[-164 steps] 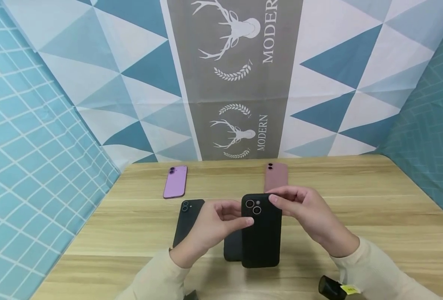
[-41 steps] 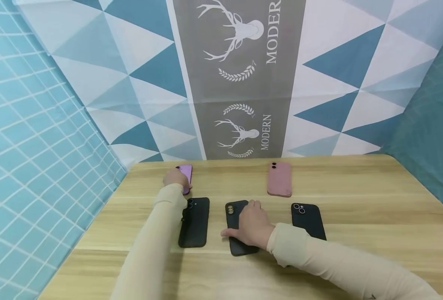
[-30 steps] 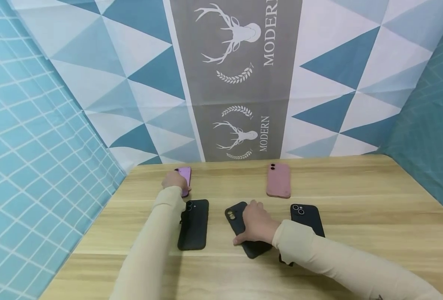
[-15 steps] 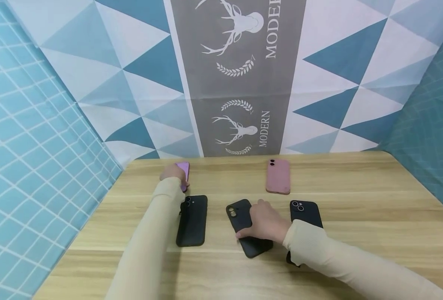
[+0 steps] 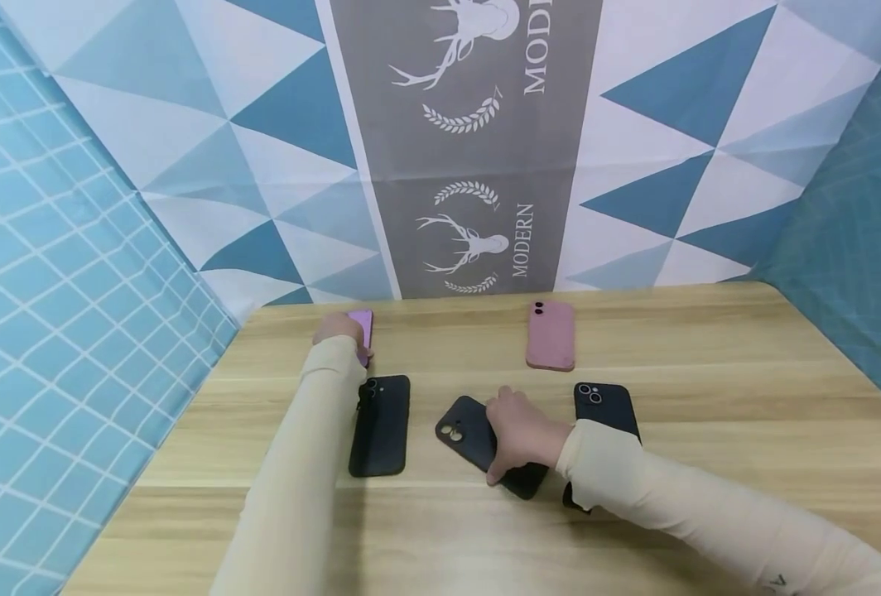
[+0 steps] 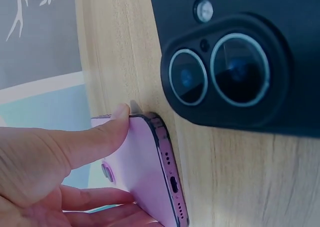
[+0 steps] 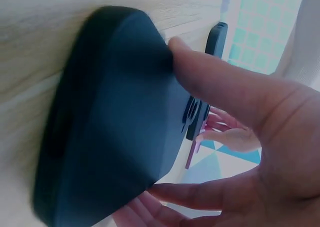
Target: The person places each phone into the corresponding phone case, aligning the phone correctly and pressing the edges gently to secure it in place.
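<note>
At the table's far left my left hand [image 5: 339,329] grips a purple phone [image 6: 137,162] across its back, thumb on one long edge and fingers on the other. Most of that phone is covered by the hand in the head view. My right hand [image 5: 524,429] holds a black phone case [image 5: 470,426] by its sides near the middle of the table. Wood tone shows through its camera holes, and it lies slanted with the camera end toward the left. A black phone [image 5: 382,426] lies face down close to my left sleeve.
Another black phone [image 5: 606,406] lies right of the case, partly under my right forearm. A pink phone [image 5: 551,335] rests near the back edge of the wooden table [image 5: 716,364]. Patterned cloth [image 5: 478,149] hangs behind.
Both hands earlier held a black phone up at the centre; it now lies at right. The left hand went to the purple phone. Over the last second the right hand turned the case, camera end leftward.
</note>
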